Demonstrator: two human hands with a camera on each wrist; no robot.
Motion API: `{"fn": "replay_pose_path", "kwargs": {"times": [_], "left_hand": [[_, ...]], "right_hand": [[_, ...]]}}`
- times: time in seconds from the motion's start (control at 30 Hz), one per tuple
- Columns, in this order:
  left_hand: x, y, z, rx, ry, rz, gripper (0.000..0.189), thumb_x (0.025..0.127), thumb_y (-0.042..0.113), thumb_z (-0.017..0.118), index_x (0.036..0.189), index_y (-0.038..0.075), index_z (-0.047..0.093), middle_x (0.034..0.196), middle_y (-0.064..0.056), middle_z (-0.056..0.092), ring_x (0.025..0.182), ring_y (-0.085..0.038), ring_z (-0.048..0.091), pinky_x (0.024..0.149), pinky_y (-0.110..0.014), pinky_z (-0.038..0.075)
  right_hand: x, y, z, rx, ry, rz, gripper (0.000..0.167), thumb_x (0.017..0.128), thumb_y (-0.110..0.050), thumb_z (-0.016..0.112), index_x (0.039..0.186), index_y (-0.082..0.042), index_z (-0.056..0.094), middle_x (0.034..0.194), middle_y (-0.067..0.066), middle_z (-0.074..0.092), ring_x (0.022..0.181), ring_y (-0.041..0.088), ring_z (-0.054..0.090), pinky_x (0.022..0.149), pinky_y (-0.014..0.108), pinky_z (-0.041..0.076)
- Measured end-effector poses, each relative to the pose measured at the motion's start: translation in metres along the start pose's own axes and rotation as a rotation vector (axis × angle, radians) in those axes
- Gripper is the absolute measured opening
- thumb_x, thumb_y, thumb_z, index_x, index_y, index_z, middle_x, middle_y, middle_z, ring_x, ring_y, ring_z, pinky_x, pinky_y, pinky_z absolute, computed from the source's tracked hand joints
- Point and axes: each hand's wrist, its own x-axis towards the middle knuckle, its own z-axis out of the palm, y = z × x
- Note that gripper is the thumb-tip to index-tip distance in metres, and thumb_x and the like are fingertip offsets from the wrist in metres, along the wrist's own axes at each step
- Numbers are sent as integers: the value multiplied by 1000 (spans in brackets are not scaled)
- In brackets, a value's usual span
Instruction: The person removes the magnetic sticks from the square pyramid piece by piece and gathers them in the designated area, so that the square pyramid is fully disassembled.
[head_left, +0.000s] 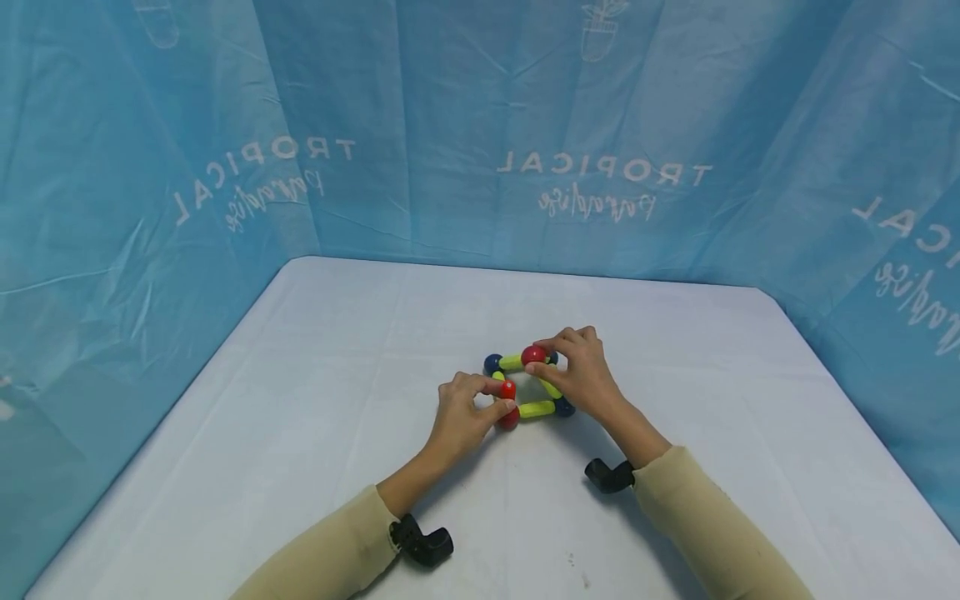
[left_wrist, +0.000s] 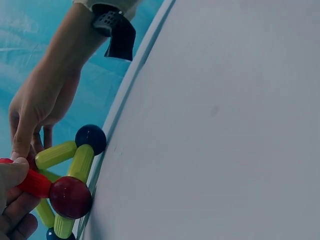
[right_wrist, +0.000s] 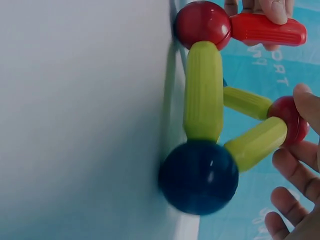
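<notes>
A frame of magnetic building pieces stands on the table, with yellow-green rods (head_left: 537, 409) between dark blue balls (head_left: 564, 407) and red balls. At its near left corner is a red ball (left_wrist: 71, 197) with a red rod (right_wrist: 269, 29) joined to it. My left hand (head_left: 459, 417) pinches that red rod between thumb and finger. Over the far side, my right hand (head_left: 583, 375) holds another red ball (head_left: 533, 357) by thumb and fingertips. In the right wrist view, yellow-green rods (right_wrist: 257, 144) meet this ball; fingers partly cover it.
The frame sits on a white-covered table (head_left: 337, 358). Blue printed curtains (head_left: 465, 108) hang behind and along the sides. Each wrist carries a black camera mount (head_left: 423, 546) that juts out above the tabletop.
</notes>
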Motion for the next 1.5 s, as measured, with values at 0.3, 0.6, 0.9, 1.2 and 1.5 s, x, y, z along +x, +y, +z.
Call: {"fn": "replay_pose_path", "kwargs": {"times": [0.3,0.6,0.9,1.2,1.5], "left_hand": [[-3,3,-5,-40,-47,-54,25,83,32,71,100,14,72,96,2,70,100,-16,53,95,-43,32],[29,-13,-16,9,-13,-8,26,86,21,69,111,13,68,106,-2,70,106,-20,51,94,-42,30],[52,-18,-10,89,-239,-22,36,84,30,70,117,16,67,120,-2,65,120,-22,46,105,-51,26],[52,-17,-8,113,-263,-33,31,84,30,70,113,19,69,117,-1,67,116,-22,49,106,-52,26],[40,-14,-6,151,-192,19,25,83,28,72,104,14,72,103,-1,71,102,-20,54,100,-48,30]], "right_hand": [[-2,-2,-1,34,-26,33,44,77,-41,75,110,-12,71,98,3,63,100,21,44,74,32,39],[-2,-2,-2,55,-47,36,42,77,-41,75,109,-13,71,99,3,63,101,21,44,75,33,40],[-3,0,-2,96,-81,-19,41,79,-40,73,111,-14,70,100,0,63,99,18,43,75,31,40],[-1,0,-4,130,-113,-33,39,80,-37,73,112,-15,69,101,-1,62,101,18,42,79,34,41],[-4,3,-5,210,-192,-34,39,85,-36,69,118,-17,66,105,-1,60,104,18,40,85,48,44]]}}
